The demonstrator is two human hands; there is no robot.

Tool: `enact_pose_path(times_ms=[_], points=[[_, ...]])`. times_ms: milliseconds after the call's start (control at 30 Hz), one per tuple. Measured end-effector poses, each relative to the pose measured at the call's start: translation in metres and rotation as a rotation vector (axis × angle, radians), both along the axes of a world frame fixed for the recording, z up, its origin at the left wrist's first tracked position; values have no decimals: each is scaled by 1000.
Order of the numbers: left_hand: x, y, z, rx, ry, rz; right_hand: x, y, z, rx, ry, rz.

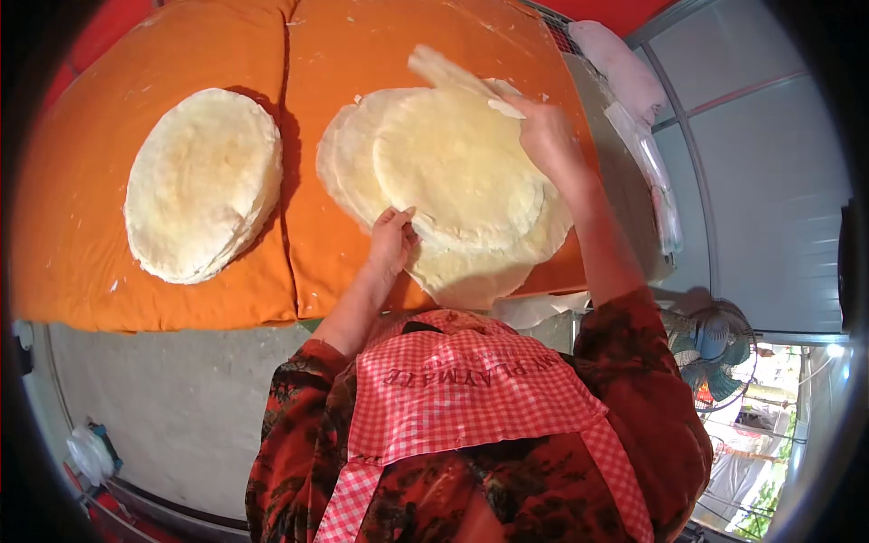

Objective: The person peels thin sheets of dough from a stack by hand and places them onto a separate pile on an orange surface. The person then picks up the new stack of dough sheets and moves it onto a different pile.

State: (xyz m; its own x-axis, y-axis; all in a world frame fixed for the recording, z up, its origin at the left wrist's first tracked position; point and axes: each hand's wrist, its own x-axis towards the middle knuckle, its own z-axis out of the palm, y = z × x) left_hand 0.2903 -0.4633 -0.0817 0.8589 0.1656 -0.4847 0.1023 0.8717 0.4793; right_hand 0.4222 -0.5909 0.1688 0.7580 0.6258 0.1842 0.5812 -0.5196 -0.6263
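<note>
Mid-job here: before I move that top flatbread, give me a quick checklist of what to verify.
1. Right hand grips the top flatbread at its far edge: ok, that edge is lifted.
2. Left hand touches its near edge: ok. Firm pinch: cannot tell.
3. Top flatbread free of the lower sheets: cannot tell.
4. Neat stack on the left cushion has nothing lying on top: ok.
5. Lower sheets lying even: not ok, they are fanned out and offset.
</note>
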Motion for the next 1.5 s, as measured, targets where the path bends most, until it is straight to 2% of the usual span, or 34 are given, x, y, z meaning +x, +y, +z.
enact_pose_path(times_ms=[100, 167, 233, 367, 467, 533, 567, 667, 767, 867, 900, 967, 1000, 1033, 1133, 1233, 1267, 1333, 1400, 1500], points=[[-1, -2, -2, -13, -7, -11, -16, -18, -78, -237, -669, 55], [1, -1, 2, -4, 0, -12, -39, -20, -141, -491, -378, 60], [-2, -2, 14, 15, 34, -15, -57, -24, -185, -505, -352, 141], [-4, 0, 8, 32, -15, -27, -65, -22, -178, -428, -223, 62], [-1, -4, 16, -28, -22, -26, -56, -19, -185, -386, -245, 78], [-3, 0, 44, -155, 0, -15, -51, -26, -212, -313, -374, 115], [0, 1, 50, -136, 3, -22, -51, -28, -221, -274, -442, 133], [8, 1, 57, -85, 12, -42, -78, -42, -150, -107, -456, 12], [28, 0, 44, -44, 217, 14, -111, -87, -149, -111, 256, -125], [36, 2, 57, 3, 197, 23, -127, -116, -182, 323, 1121, -291], [39, 5, 54, 4, 188, -8, -127, -121, -187, 488, 1237, -345], [45, 15, 45, 13, 175, -74, -119, -125, -203, 1000, 1405, -402], [45, 17, 44, 57, 190, -74, -114, -127, -215, 1269, 1469, -427], [43, 18, 44, 100, 203, -77, -107, -132, -231, 1411, 1501, -484], [34, 20, 32, 197, 141, -83, -101, -130, -210, 1626, 1371, -752], [14, 13, 8, 245, 37, -210, -79, -154, -220, 1669, 1327, -573], [6, 12, 5, 256, 7, -267, -70, -162, -224, 1585, 1326, -590], [-11, -6, 26, 233, 56, -158, -51, -172, -228, 1411, 1330, -608], [-7, -9, 39, 181, 84, -68, -49, -162, -192, 1187, 1315, -739], [6, 14, 41, 69, 111, -5, -54, -141, -158, 1046, 1181, -798]])
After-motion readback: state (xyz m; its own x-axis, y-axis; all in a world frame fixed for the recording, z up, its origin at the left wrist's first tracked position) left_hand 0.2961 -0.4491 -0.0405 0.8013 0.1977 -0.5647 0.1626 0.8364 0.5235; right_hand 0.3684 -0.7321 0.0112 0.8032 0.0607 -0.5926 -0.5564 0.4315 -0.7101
